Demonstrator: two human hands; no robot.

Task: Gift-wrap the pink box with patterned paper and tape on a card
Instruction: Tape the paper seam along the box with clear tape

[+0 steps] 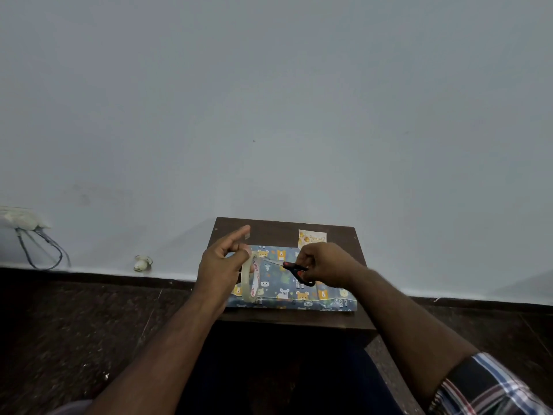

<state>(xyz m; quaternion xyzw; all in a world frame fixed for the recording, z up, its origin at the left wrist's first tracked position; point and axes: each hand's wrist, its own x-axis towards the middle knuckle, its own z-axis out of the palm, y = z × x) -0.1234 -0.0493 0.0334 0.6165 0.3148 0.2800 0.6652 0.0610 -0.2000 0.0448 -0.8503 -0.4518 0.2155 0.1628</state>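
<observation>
Head view: box (294, 283) sits on the small dark table (338, 320), already covered in the patterned paper (blue, bears and other animals); no pink shows anywhere, so the main wrap looks done on the faces I can see. Whether the end flaps are closed I cannot tell: the left end is hidden behind the left forearm, and the right end looks folded but is too small to judge. Left hand (223, 259) hovers above the left part of the box and holds the tape roll (250, 277), which hangs under the fingers; index finger is stretched out with a small clear piece of tape (247, 234) stuck at its tip, thumb and the other fingers curled round the roll. Right hand (321, 262) grips the scissors (294, 269) by their red and black handles, blades pointing left toward the roll, almost closed. My read: mid tape-cutting, one piece ready or just being cut. Card (311, 237) lies flat on the far side of the table, just behind the box, not on it and with no tape on it that I can see. So left to do: stick down any remaining seams, then place the card on the wrapped box and tape it. Roughly past the halfway mark, card step untouched.
</observation>
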